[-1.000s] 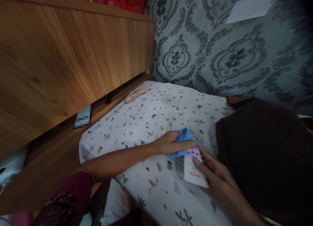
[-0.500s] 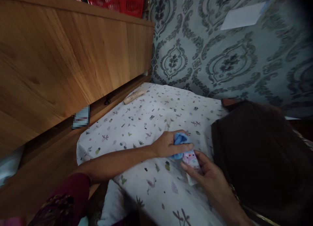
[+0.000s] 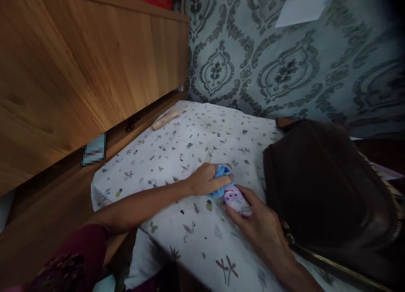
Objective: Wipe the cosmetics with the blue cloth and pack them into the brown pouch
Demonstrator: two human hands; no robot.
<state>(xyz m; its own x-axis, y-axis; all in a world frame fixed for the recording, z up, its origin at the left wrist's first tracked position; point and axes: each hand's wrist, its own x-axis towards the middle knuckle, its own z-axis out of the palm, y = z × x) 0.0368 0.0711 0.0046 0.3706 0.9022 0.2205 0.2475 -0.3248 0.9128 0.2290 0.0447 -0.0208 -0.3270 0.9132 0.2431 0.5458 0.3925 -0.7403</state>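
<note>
Over the white printed cover (image 3: 202,134), looks like being right in the middle of things, with nothing finished as far as can be seen. Got a blue cloth (image 3: 223,170) bunched up in the left fingers (image 3: 221,182), closed around it with the thumb laid across. Also got a small pink-and-white packet (image 3: 234,199) with a little cartoon face, gripped in the right fingers (image 3: 236,216), thumb on the near side and the rest wrapped round the far side. Held low, maybe even resting on the cover, honestly can't tell which. Pretty much end to end with the cloth, seemingly touching at the face-printed end.

So, progress-wise: would call it midway. Done: both things picked up and brought together. Not done: letting go of either one. Can't judge the state of the packet's underside, being tucked away out of sight, so no idea how much to count as finished there.

Over toward the wooden cabinet (image 3: 95,64), got a beige tube (image 3: 166,119) lying on the cover too, well apart from the fingers and not being touched. Off beyond the right fingers, a bulky dark bag (image 3: 316,186), likewise not in use.
</note>
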